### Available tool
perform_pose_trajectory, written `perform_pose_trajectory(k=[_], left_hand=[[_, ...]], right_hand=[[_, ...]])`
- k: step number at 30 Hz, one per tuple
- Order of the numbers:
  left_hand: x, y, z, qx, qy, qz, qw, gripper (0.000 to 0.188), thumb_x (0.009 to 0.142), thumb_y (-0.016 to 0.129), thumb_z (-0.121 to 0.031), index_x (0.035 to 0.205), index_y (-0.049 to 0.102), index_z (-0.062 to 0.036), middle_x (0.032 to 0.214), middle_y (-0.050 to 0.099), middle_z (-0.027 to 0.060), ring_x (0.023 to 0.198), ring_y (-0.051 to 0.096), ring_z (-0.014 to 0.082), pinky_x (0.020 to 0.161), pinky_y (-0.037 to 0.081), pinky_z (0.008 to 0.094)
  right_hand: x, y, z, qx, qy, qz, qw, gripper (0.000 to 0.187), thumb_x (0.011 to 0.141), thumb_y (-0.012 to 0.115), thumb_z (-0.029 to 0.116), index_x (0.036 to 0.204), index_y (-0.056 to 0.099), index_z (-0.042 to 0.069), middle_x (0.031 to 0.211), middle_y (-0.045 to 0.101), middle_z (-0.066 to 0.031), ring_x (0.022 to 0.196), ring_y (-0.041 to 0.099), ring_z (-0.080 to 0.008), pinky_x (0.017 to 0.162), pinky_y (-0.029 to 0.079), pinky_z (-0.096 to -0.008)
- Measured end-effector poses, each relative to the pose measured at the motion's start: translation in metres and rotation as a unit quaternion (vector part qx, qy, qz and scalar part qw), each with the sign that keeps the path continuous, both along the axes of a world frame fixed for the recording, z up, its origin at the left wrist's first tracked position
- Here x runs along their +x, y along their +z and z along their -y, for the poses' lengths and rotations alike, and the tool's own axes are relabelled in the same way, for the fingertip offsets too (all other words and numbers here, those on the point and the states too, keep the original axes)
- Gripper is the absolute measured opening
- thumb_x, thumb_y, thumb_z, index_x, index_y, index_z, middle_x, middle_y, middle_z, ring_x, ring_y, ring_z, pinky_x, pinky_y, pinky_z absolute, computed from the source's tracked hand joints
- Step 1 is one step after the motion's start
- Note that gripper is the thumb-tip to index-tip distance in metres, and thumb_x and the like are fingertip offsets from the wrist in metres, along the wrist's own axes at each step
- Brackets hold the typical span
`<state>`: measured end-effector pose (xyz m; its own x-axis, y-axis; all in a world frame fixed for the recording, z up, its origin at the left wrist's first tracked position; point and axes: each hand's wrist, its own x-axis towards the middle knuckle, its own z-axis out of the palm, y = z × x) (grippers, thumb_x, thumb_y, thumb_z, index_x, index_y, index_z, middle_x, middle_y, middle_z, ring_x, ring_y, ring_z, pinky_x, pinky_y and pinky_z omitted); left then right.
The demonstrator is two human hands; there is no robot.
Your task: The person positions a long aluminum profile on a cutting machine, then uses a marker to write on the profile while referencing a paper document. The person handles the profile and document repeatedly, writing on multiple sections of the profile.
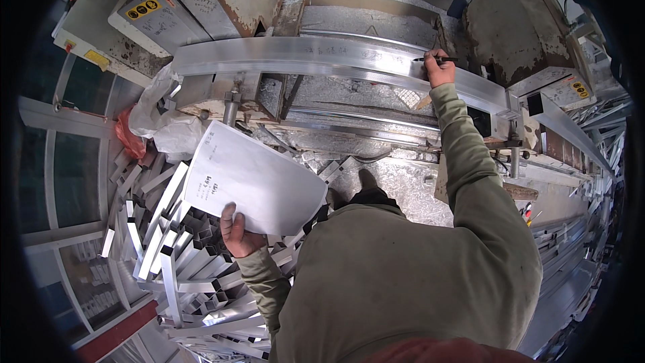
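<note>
My right hand is closed around a dark marker pen, its tip pointing left over the aluminium profile. This long silvery profile lies across the machine, and handwriting shows along its upper face. Off to the left, my left hand grips a white sheet of paper by its near edge. The thumb rests on top of the sheet, and the other fingers are partly hidden. Some lines of writing stand near the sheet's left side.
A worn machine head stands at the far left and another at the far right. Cut square tubes lie piled at my left. Long metal profiles are stacked at my right. Crumpled plastic wrap hangs by the machine's left end.
</note>
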<state>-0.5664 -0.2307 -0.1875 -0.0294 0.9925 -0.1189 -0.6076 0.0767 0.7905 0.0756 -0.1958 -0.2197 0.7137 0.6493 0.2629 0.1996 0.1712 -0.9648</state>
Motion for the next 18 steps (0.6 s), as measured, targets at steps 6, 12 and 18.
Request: perform_pose_trajectory(k=[6, 12, 18], left_hand=[[-0.0027, -0.0035, 0.0003, 0.003, 0.0, -0.004, 1.0, 0.039, 0.089, 0.057, 0.005, 0.124, 0.071, -0.0031, 0.132, 0.067, 0.018, 0.123, 0.061, 0.031, 0.113, 0.045, 0.0483], [-0.0021, -0.0016, 0.0015, 0.004, 0.001, -0.001, 1.0, 0.038, 0.089, 0.057, 0.006, 0.124, 0.071, -0.0029, 0.131, 0.067, 0.0172, 0.123, 0.062, 0.0304, 0.113, 0.046, 0.0481], [-0.0039, -0.0019, 0.0, 0.008, 0.001, -0.007, 1.0, 0.038, 0.089, 0.056, 0.006, 0.123, 0.071, -0.0023, 0.132, 0.067, 0.0171, 0.122, 0.062, 0.0302, 0.112, 0.046, 0.048]], right_hand=[[0.0023, -0.0026, -0.001, -0.004, -0.005, 0.013, 1.0, 0.016, 0.099, 0.072, 0.02, 0.092, 0.067, 0.007, 0.069, 0.058, 0.0033, 0.058, 0.049, -0.0049, 0.052, 0.04, -0.0261], [0.003, -0.0054, -0.0018, 0.009, 0.002, 0.011, 1.0, 0.016, 0.099, 0.072, 0.02, 0.092, 0.067, 0.006, 0.069, 0.059, 0.0027, 0.058, 0.05, -0.0056, 0.052, 0.041, -0.0268], [-0.0013, 0.0001, -0.0012, -0.001, 0.002, -0.007, 1.0, 0.016, 0.099, 0.072, 0.02, 0.093, 0.067, 0.006, 0.069, 0.058, 0.0024, 0.057, 0.049, -0.0061, 0.052, 0.041, -0.0273]])
